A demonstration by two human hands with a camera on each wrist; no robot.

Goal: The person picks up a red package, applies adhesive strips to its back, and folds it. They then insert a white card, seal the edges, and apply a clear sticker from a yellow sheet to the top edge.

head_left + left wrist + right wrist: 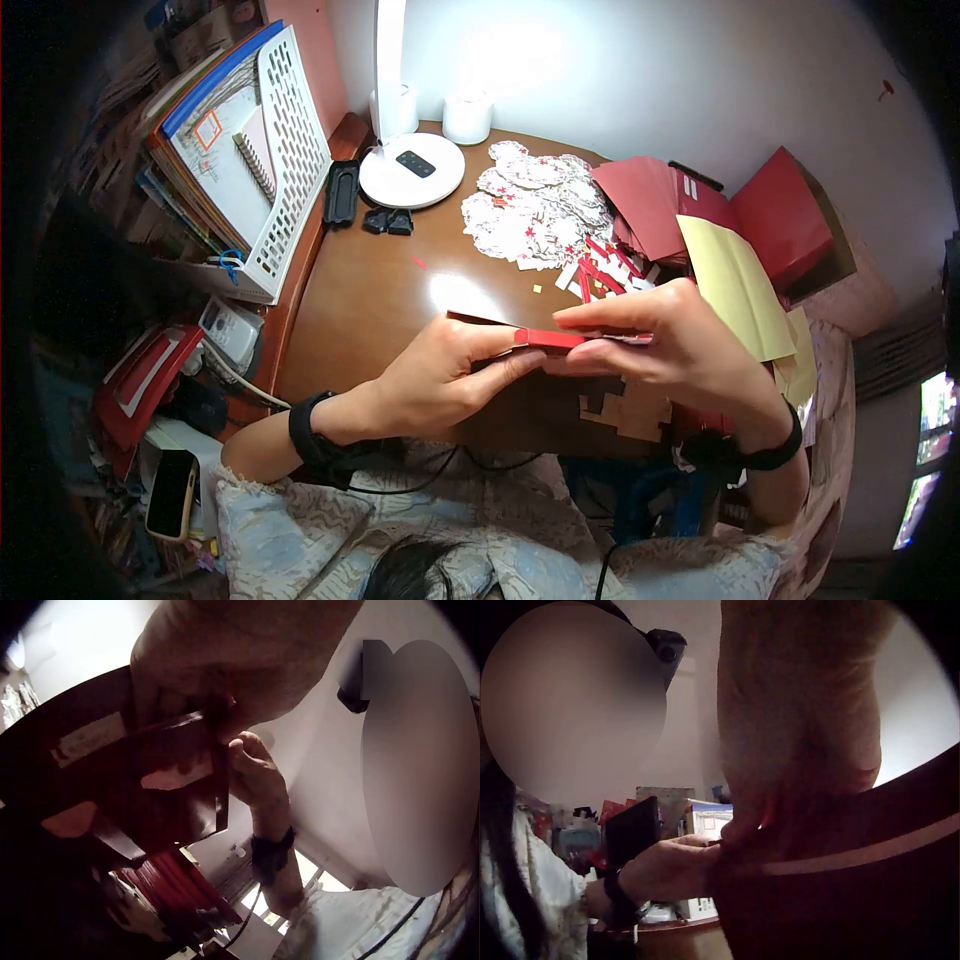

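A red folded card piece [556, 340] is held up above the near part of the desk, seen nearly edge-on. The left hand [440, 370] pinches its left end between thumb and fingers. At its right part, the right hand [670, 335] grips with the thumb below and fingers above. From beneath, the left wrist view shows a broad dark red surface [97, 780] with the left hand [232, 660] over it. In the right wrist view the right hand [802, 712] meets the dark red card [817, 900], its fingertips hidden in shadow.
White paper cutouts [540, 210] are heaped at the back, beside red and white scraps [600, 275]. Red sheets [645, 205], yellow paper [735, 285] and a red box [785, 220] lie to the right. A lamp base [412, 170] and white file rack [290, 170] stand left.
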